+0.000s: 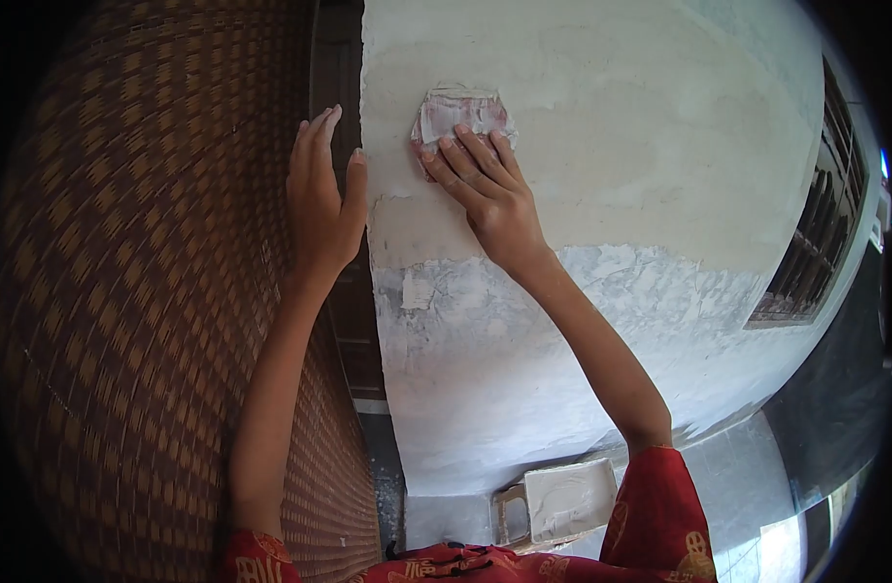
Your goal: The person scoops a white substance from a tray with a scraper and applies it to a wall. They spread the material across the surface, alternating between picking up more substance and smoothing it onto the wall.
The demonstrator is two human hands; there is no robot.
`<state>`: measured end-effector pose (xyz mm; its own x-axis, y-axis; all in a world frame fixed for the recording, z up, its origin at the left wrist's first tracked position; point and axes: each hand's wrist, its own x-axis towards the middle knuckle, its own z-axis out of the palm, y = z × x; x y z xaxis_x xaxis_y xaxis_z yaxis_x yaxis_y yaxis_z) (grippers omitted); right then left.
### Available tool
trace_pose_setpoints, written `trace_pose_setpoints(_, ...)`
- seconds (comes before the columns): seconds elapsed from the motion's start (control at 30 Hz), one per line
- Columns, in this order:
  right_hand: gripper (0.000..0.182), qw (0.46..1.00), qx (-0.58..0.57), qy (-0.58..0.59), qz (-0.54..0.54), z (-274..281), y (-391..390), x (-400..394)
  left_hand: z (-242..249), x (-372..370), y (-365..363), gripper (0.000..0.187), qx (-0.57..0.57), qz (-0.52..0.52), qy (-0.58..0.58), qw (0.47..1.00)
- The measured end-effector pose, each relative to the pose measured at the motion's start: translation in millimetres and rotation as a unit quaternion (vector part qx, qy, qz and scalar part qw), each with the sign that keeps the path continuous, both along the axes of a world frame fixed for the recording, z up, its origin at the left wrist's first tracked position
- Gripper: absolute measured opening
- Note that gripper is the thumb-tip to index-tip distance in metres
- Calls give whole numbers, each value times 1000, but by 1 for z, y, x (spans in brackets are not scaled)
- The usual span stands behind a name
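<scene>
My right hand [496,199] presses a flat, reddish putty spreader [460,109] against the wall [640,146]. White putty coats much of the spreader's face, and my fingers lie spread across its lower part. My left hand [324,199] is raised at the wall's left edge, open, with its thumb apart from the fingers and nothing in it. Around the spreader the wall has a cream-coloured coat. Lower down, a patchy grey-white surface [523,330] shows below a ragged line.
A woven brown panel [164,243] runs close along the left, beside a dark door [353,291]. On the floor below stands a tray [570,500] with pale putty in it. A barred window [815,223] is in the wall at right.
</scene>
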<state>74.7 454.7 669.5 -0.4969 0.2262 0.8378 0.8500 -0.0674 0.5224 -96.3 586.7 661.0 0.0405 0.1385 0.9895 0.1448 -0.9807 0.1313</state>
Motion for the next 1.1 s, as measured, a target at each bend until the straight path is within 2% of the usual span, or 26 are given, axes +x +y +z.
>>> trace_pose_setpoints(0.07, 45, 1000, -16, 11, -11, -9, -3, -1, 3, 3, 2, 49, -5, -15, -4, 1000)
trace_pose_setpoints(0.13, 60, 996, -65, 52, -11, -19, -7, -3, 4, 7, 3, 49, -10, -30, -11, 999)
trace_pose_setpoints(0.37, 61, 987, -134, 93, -3, -52, -37, -17, 17, 22, 16, 49, 47, -10, -46, 998)
trace_pose_setpoints(0.43, 49, 994, -101, 47, 20, -44, -54, -24, 26, 24, 18, 48, 67, 9, -54, 996)
trace_pose_setpoints(0.47, 49, 994, -100, 45, 20, -36, -60, -24, 30, 26, 18, 49, 84, 28, -60, 994)
trace_pose_setpoints(0.53, 47, 991, 19, 81, 101, -15, -68, -25, 39, 29, 19, 50, 102, 48, -68, 991)
trace_pose_setpoints(0.6, 45, 974, 106, 173, 101, 13, -77, -32, 47, 35, 20, 51, 117, 89, -76, 986)
trace_pose_setpoints(0.67, 43, 940, 146, 260, 167, 36, -70, -19, 55, 41, 23, 51, 136, 110, -85, 981)
trace_pose_setpoints(0.7, 43, 940, 146, 261, 167, 45, -68, -18, 56, 44, 23, 52, 155, 128, -93, 975)
trace_pose_setpoints(0.77, 44, 900, 106, 370, 206, 58, -65, -15, 54, 49, 20, 52, 156, 133, -89, 975)
trace_pose_setpoints(0.93, 42, 900, 76, 374, 212, 61, -43, -12, 48, 55, 23, 52, 163, 139, -71, 974)
trace_pose_setpoints(1.0, 42, 902, 79, 389, 168, 62, -44, -7, 49, 54, 25, 55, 159, 151, -65, 973)
trace_pose_setpoints(1.1, 40, 895, 134, 382, 185, 69, -55, 10, 47, 54, 24, 53, 152, 145, -63, 976)
